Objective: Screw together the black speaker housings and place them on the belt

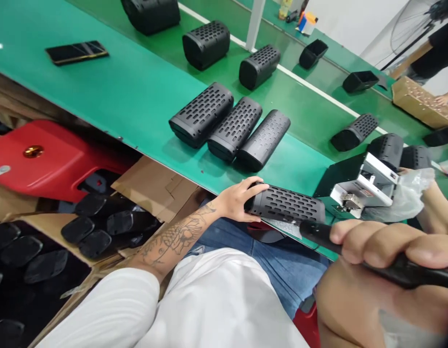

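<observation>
Left hand point(235, 200) fingers are kept partly open, parted over one end of a black case point(289, 203) with slotted sides, and that end is gripped between fingers and thumb. The case is held on its side at the near edge of the green table point(111, 96), above the person's lap. By the right hand point(391, 249), curled closed, a black tool point(320, 235) is gripped. Its tip is pointed at the lower side of the case; whether contact is made cannot be told.

Beyond the left hand, three similar cases point(234, 128) are set side by side between the near and far edges of the surface. A phone point(77, 51) is laid flat farther left. Past the far edge, more cases point(259, 66) are spread along a green strip point(300, 101) marked by a white line. To the right of the held case, a metal device point(365, 186) is placed near a clear plastic bag point(409, 198). Below the near edge, at left, a red stool point(53, 159) is seen, and dark cases point(95, 243) are packed in a cardboard box point(60, 227).
</observation>
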A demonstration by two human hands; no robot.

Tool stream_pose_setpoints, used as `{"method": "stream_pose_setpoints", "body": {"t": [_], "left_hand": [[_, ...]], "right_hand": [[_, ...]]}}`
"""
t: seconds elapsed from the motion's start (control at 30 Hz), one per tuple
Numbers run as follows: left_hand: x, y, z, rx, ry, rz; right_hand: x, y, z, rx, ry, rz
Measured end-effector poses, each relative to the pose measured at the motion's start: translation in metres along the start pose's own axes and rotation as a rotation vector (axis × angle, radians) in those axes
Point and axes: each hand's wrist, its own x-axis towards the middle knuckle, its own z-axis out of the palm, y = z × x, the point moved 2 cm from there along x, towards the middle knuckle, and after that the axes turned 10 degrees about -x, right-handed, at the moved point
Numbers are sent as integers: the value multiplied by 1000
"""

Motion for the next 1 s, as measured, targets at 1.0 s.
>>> {"method": "stream_pose_setpoints", "body": {"t": [1.0], "left_hand": [[-1, -4, 4, -184, -5, -130]], "right_hand": [[21, 48, 103, 99, -505, -117]]}}
